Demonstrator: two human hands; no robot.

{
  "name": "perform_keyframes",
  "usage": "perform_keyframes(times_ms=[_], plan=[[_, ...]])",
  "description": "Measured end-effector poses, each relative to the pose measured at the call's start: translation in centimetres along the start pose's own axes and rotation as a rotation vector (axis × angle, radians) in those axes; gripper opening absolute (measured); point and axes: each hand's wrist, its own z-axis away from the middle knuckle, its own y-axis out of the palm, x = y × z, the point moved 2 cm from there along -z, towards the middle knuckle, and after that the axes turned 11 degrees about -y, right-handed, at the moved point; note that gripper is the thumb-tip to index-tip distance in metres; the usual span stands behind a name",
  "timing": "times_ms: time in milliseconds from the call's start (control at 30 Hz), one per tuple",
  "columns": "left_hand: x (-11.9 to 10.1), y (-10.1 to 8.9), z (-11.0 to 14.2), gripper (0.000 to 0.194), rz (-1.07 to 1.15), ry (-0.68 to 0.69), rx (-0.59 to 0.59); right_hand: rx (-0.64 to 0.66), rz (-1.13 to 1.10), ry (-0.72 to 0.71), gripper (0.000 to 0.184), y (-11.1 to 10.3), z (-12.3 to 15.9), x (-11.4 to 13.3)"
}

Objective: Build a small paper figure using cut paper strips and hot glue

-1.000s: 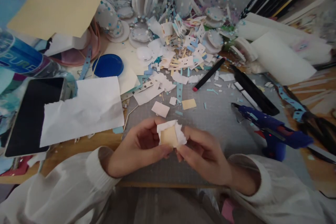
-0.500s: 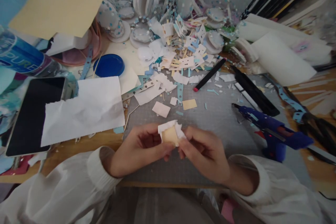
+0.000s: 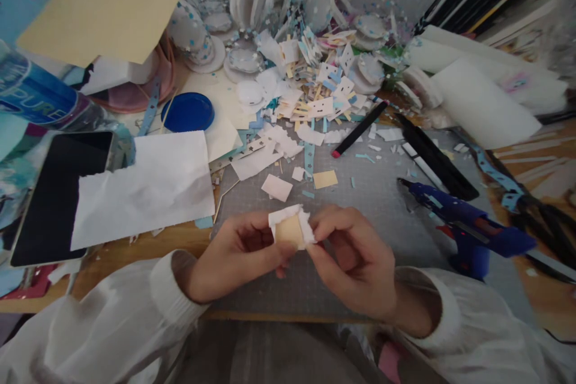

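Note:
Above the front of the grey cutting mat point(image 3: 270, 303), a small cream card point(image 3: 288, 229) lies against a torn piece of white paper point(image 3: 306, 230) that shows along its top and right sides. My left hand point(image 3: 240, 258) is closed on the card, its thumb across the lower part and the other fingers behind. My right hand point(image 3: 360, 267) pinches the paper's right edge between thumb and forefinger. Just beyond them on the mat lie a pale pink card point(image 3: 276, 188) and a cream card point(image 3: 325, 179), apart from both hands.
A blue glue gun point(image 3: 468, 222), a black cutter point(image 3: 436, 159) and scissors point(image 3: 546, 222) lie right. Left are a phone point(image 3: 56, 192), a torn white sheet point(image 3: 148, 192) and a water bottle point(image 3: 36, 93). A pile of small paper pieces point(image 3: 315, 96) covers the back.
My right hand has shifted its pinch slightly up along the paper's right edge, its fingers now more raised. The card and paper have moved slightly left with my left hand.

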Motion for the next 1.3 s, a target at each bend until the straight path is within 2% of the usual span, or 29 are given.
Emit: perform_keyframes(times_ms=[333,533,700,1000,1100,1300], plan=[[0.1,-0.1,-0.1,0.005,-0.013,-0.001,0.029,0.082,0.174,-0.203,0.023,0.2,-1.0,0.6],[0.1,-0.2,-0.2,0.014,-0.016,-0.093,0.053,0.1,0.178,-0.192,0.022,0.0,-1.0,0.8],[0.3,-0.4,-0.1,0.017,0.025,-0.173,0.092,0.135,0.156,-0.183,0.03,-0.1,-1.0,0.8],[0.3,-0.4,0.1,0.021,0.106,-0.227,0.144,0.131,0.126,-0.235,0.032,-0.3,-1.3,0.9],[0.0,-0.3,0.1,0.026,0.059,-0.183,0.152,0.145,0.152,-0.291,0.03,-0.4,-1.4,1.1],[-1.0,-0.1,0.2,0.025,-0.202,0.157,-0.008,0.255,0.236,-0.351,0.021,0.1,-1.1,0.7]])
